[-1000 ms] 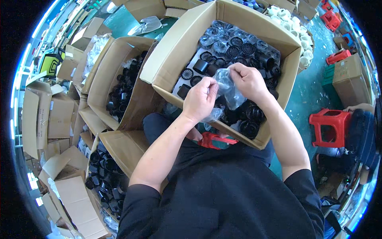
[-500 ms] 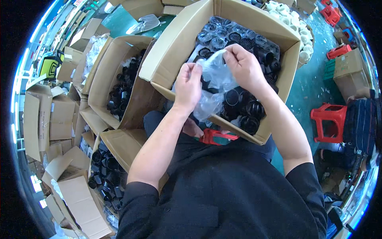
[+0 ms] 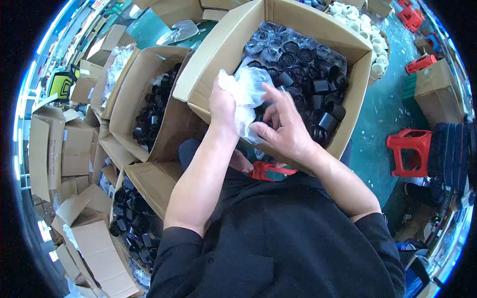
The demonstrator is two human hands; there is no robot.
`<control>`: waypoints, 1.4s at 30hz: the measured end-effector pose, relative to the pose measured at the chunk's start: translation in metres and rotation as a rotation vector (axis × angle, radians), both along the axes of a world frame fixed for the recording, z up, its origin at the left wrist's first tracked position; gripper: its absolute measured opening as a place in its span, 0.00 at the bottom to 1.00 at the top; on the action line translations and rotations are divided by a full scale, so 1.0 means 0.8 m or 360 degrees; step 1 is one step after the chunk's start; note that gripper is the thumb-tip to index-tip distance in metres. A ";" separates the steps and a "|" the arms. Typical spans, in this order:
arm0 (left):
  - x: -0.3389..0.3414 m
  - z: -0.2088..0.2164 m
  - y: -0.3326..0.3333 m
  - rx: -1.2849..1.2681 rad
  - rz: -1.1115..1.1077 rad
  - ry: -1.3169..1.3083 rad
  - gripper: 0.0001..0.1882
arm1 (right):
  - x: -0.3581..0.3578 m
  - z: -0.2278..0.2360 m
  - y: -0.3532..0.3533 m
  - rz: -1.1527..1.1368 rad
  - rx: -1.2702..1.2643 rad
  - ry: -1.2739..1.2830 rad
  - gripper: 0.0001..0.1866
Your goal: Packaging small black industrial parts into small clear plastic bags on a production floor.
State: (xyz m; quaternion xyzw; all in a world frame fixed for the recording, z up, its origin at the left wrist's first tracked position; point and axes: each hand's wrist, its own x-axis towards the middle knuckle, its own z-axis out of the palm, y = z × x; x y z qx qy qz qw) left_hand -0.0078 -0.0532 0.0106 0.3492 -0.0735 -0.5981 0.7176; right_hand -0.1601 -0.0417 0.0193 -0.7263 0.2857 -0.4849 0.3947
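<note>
clear plastic bag (image 3: 247, 92), held over cardboard box (image 3: 224, 47) of black caps (image 3: 318, 87).
left hand (image 3: 223, 107) grips the bag's side; right hand (image 3: 283, 130) pinches its lower edge, fingers partly spread.

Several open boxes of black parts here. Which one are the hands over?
The big cardboard box straight ahead, top centre. Both hands, left hand and right hand, hold a clear plastic bag above it; the other boxes sit to the person's left.

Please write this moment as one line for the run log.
left hand: grips clear plastic bag | right hand: fingers on bag | place: over open cardboard box of black plastic parts
</note>
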 end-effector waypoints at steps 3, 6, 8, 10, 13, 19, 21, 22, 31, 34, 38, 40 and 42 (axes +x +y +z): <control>-0.013 0.002 0.009 0.0124 -0.0052 0.0068 0.20 | -0.013 -0.017 0.011 0.0295 0.0705 0.0095 0.18; -0.030 -0.008 0.024 0.0187 -0.0044 -0.0174 0.21 | -0.011 -0.031 0.012 0.0176 0.0390 0.0131 0.20; -0.044 -0.017 0.035 0.0248 -0.0027 -0.0420 0.22 | -0.010 -0.037 0.012 0.0072 0.0078 0.0171 0.21; -0.058 -0.017 0.044 0.0187 -0.0019 -0.0518 0.21 | -0.009 -0.036 0.011 0.0037 0.0205 0.0181 0.19; -0.080 -0.016 0.054 0.0007 0.0030 -0.0818 0.20 | -0.011 -0.035 0.008 -0.0046 0.0588 0.0194 0.14; -0.058 -0.012 0.043 0.0299 0.0314 -0.1147 0.18 | -0.043 0.012 -0.015 0.0543 0.0702 0.0377 0.15; -0.020 -0.006 0.030 0.0339 0.0404 -0.1132 0.18 | -0.063 0.027 -0.035 0.0567 0.0628 0.0489 0.15; 0.003 -0.005 0.028 0.0351 0.0335 -0.1407 0.17 | -0.076 0.027 -0.051 0.0474 0.0517 0.0728 0.17; 0.019 -0.039 0.021 0.0158 0.0248 -0.2229 0.15 | -0.154 -0.045 -0.103 0.0470 -0.0831 0.2566 0.30; 0.016 -0.036 0.024 0.0091 0.0209 -0.2302 0.15 | -0.145 -0.046 -0.100 0.0627 -0.0749 0.3006 0.31; 0.019 -0.035 0.025 0.0085 0.0144 -0.2468 0.14 | -0.131 -0.042 -0.106 0.0696 -0.0691 0.3101 0.31; 0.018 -0.037 0.024 0.0075 0.0187 -0.2444 0.14 | -0.131 -0.043 -0.109 0.0710 -0.0663 0.3065 0.30; 0.018 -0.039 0.022 0.0042 0.0254 -0.2409 0.13 | -0.133 -0.046 -0.112 0.0725 -0.0586 0.2979 0.30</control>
